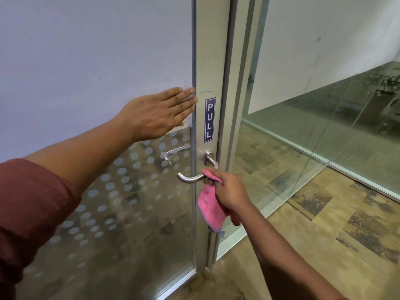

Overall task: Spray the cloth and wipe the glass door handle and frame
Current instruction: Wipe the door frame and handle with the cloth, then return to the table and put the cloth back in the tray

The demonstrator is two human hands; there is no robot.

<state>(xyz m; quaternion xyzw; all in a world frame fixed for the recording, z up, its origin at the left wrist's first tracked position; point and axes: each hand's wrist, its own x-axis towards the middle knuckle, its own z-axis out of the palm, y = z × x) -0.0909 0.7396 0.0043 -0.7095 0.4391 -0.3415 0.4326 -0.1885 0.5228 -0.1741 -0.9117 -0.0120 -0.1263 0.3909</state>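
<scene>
A pink cloth (pixel 211 207) with a purple edge hangs from my right hand (pixel 230 192), which presses its top fold against the steel lever handle (pixel 190 178) of the glass door. The handle's free end points left, uncovered. My left hand (pixel 160 113) lies flat with fingers stretched out on the frosted glass pane (pixel 86 61), its fingertips at the edge of the pale metal door frame (pixel 210 68). A blue PULL sticker (pixel 210 120) sits on the frame just above the handle. No spray bottle is in view.
The door's lower glass (pixel 121 202) has a pattern of frosted dots. To the right stands a fixed glass partition (pixel 324 126) with a metal floor rail. A potted plant (pixel 389 87) shows behind it. Patterned brown flooring (pixel 335 234) spreads on the right.
</scene>
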